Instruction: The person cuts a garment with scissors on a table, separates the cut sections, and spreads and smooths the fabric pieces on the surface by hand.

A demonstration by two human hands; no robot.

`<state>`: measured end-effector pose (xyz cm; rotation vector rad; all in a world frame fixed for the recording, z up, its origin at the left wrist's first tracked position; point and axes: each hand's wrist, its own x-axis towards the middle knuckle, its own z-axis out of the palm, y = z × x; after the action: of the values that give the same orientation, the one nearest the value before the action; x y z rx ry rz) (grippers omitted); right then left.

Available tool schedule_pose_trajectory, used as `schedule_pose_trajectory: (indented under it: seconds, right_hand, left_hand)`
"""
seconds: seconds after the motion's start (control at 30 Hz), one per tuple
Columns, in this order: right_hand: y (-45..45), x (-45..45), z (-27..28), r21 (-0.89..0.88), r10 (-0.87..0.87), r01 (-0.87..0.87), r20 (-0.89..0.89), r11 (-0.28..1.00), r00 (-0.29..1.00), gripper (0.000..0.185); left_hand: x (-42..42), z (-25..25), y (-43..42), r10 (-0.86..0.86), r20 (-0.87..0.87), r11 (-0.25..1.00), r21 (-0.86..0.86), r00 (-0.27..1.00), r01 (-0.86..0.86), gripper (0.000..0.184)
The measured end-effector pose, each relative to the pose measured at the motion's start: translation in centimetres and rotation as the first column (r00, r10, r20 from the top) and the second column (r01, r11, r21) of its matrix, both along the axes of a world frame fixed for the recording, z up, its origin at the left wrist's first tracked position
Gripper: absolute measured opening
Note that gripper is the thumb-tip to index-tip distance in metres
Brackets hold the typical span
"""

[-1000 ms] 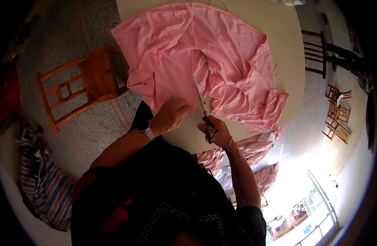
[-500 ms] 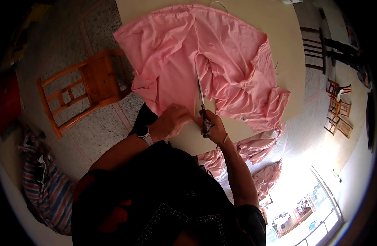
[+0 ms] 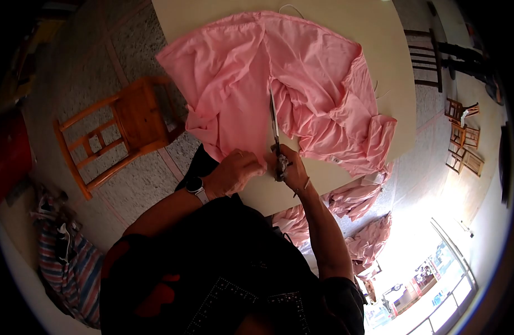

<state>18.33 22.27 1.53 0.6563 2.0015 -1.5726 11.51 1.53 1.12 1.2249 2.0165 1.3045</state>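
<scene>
Tan table (image 3: 393, 84) fills the top centre. Pink garment (image 3: 229, 95) lies on it, spread and wrinkled, straight edge at the far side, a slit running from its middle toward the person. Wooden chair (image 3: 137, 114) stands on the floor left of the table. Striped bag (image 3: 72, 285), red/blue/white, is lower left; marks on it too dark to read. More pink cloth (image 3: 360, 201) is bunched just past the near right table edge. Printed panels (image 3: 427, 274) near the bright opening, lower right: blurred, illegible. Scissors (image 3: 275, 120) point away from the person, blades in the slit; can't tell how far they're parted. Right hand (image 3: 293, 170) is wrapped around the scissors' handles. Left hand (image 3: 234, 172) has its fingers pinched narrow on the garment's near edge, just beside the handles. Watch (image 3: 195, 186) on left wrist, dial unreadable. Small white label (image 3: 335, 159) at the garment's lower right edge, too small to read.
</scene>
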Motion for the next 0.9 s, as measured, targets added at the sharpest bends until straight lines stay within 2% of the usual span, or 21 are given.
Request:
schedule_pose_trajectory:
  seconds: [0.1, 0.2, 0.3, 0.43, 0.5, 0.53, 0.6, 0.67, 0.77, 0.9]
  right_hand:
    - [-0.5, -1.0, 0.3, 0.030, -0.057, 0.058, -0.021, 0.998, 0.998, 0.029]
    - [-0.9, -0.8, 0.2, 0.087, -0.034, 0.034, 0.001, 0.996, 0.999, 0.025]
    - [-0.9, -1.0, 0.8, -0.010, -0.118, 0.119, 0.061, 0.993, 0.991, 0.026]
    - [-0.7, -0.9, 0.9, -0.023, -0.121, 0.123, 0.068, 0.992, 0.990, 0.028]
    - [-0.6, 0.2, -1.0, -0.061, -0.119, 0.120, 0.019, 0.991, 0.993, 0.029]
    - [-0.7, 0.3, -1.0, -0.077, -0.125, 0.126, 0.018, 0.989, 0.992, 0.029]
    - [-0.8, 0.3, -0.9, -0.107, -0.134, 0.136, 0.018, 0.985, 0.991, 0.031]
    - [-1.1, -0.9, 0.9, -0.141, -0.127, 0.134, 0.058, 0.981, 0.990, 0.031]
    - [-1.2, -1.9, 1.2, -0.105, -0.081, 0.087, 0.058, 0.991, 0.995, 0.031]
    - [-1.7, -3.8, 1.8, -0.034, -0.054, 0.058, 0.103, 0.998, 0.993, 0.035]
  left_hand:
    - [-0.1, 0.1, -0.2, -0.022, 0.013, 1.000, -0.013, 1.000, 0.022, 0.012]
    - [-0.2, 0.1, -0.4, -0.042, 0.020, 0.999, -0.023, 0.999, 0.043, 0.012]
    - [-0.2, -0.1, -0.7, -0.061, 0.011, 0.998, -0.018, 0.998, 0.061, 0.012]
    - [-3.4, 0.5, -0.7, -0.099, -0.084, 0.993, -0.072, 0.992, 0.093, 0.018]
    - [-6.2, -2.4, -0.7, 0.114, -0.361, 0.989, -0.043, 0.926, -0.138, 0.030]
    - [-8.3, -4.2, -0.5, 0.174, -0.235, 0.970, -0.128, 0.956, -0.208, 0.038]
    - [-11.1, -4.7, -0.5, 0.256, -0.283, 0.892, -0.300, 0.924, -0.339, 0.052]
    - [-13.6, -1.9, -0.4, 0.203, -0.598, 0.765, -0.398, 0.775, -0.507, 0.063]
    - [-13.4, -2.9, -1.8, 0.189, -0.567, 0.791, -0.395, 0.802, -0.466, 0.073]
    - [-12.6, -2.8, -2.1, 0.200, -0.531, 0.749, -0.458, 0.823, -0.478, 0.078]
